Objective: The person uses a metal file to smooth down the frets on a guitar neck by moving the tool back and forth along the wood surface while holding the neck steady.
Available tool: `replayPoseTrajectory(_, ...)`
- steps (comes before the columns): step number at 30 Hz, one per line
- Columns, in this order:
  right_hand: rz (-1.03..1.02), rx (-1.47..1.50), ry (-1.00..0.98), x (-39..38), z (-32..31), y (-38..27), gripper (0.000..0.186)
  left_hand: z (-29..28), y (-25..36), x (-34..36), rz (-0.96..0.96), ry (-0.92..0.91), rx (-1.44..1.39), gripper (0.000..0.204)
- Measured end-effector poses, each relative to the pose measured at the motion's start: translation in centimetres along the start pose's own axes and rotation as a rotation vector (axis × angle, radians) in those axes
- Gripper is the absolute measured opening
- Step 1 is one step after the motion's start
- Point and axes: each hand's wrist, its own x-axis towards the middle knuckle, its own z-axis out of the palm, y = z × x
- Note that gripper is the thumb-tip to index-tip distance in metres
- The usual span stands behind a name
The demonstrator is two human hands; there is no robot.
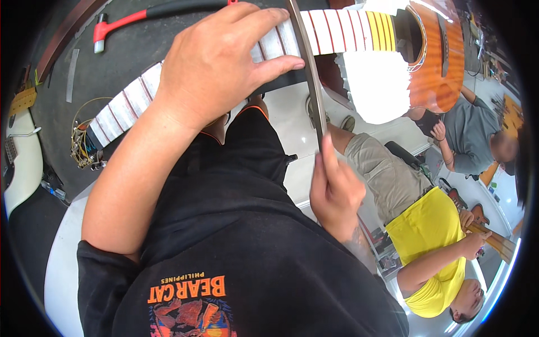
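Head cam: file [313,78] btwn hands [216,67] [338,194]; across gtr neck [338,32].

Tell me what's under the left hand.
The guitar neck, bearing white strips, runs beneath the left hand. Strips show on both sides of it; the stretch directly under the palm is hidden.

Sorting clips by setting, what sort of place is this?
Likely a guitar repair workshop: an acoustic guitar with strips masking its fretboard, a red-and-black hammer, and a cream electric guitar at the left.
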Motion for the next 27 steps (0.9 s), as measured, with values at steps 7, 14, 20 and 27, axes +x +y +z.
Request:
replayPoseTrajectory(7, -0.032, -0.064, 0.005, 5.5, 1.6, -0.9, 0.048, -0.2, -0.3, -0.1, 0.006, 0.007, 0.017, 0.052)
replayPoseTrajectory(14, -0.036, -0.119, -0.003, -3.5, -0.3, 0.7, 0.055, -0.1, -0.1, -0.1, -0.011, 0.013, -0.038, 0.051)
replayPoseTrajectory(20, -0.046, -0.061, 0.001, 7.7, 1.6, -1.5, 0.051, -0.1, -0.3, -0.2, -0.019, 0.007, -0.011, 0.051)
replayPoseTrajectory(27, -0.057, -0.102, 0.034, -2.7, 1.1, 1.2, 0.051, -0.1, -0.2, -0.3, -0.028, -0.002, 0.009, 0.051)
